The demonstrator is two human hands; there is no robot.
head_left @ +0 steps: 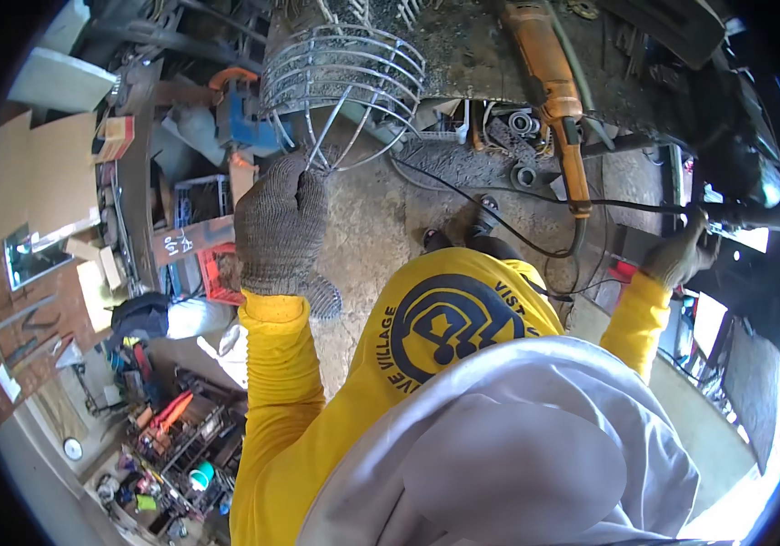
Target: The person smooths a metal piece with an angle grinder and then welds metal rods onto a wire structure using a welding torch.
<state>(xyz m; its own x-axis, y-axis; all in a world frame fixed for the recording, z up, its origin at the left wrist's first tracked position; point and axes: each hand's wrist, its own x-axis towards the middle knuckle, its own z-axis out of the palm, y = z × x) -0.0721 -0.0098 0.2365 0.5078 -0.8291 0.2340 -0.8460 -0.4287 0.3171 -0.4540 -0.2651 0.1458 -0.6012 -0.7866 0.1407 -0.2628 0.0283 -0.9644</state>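
Head view: While the left hand (282, 227) grips at the upper left, the right hand (681, 257) reaches out to the far right.
Left grip: closed on the near end of a wire cage (342, 105), in a grey knitted glove.
Wire cage: rounded, of pale metal rods bent into hoops and crossed by ribs; its far part overlaps the workbench (472, 68), its near end lies at the glove.
Right grip: gloved, beside dark equipment at the bright edge; it seems to touch something there, but I cannot tell whether the fingers are closed.
Power tool: an orange power tool (549, 82) lies on the workbench, between the two hands, its handle jutting past the edge and a black cord (535, 250) looping below.
Under the bench: metal rings (523, 175) and other parts.
Left side: a blue machine (246, 123) beyond the glove, a red crate (215, 273) just beside it, tan boards (35, 177) farther out.
Clothing: yellow sleeves on both arms, a pale grey hood (535, 382) below.
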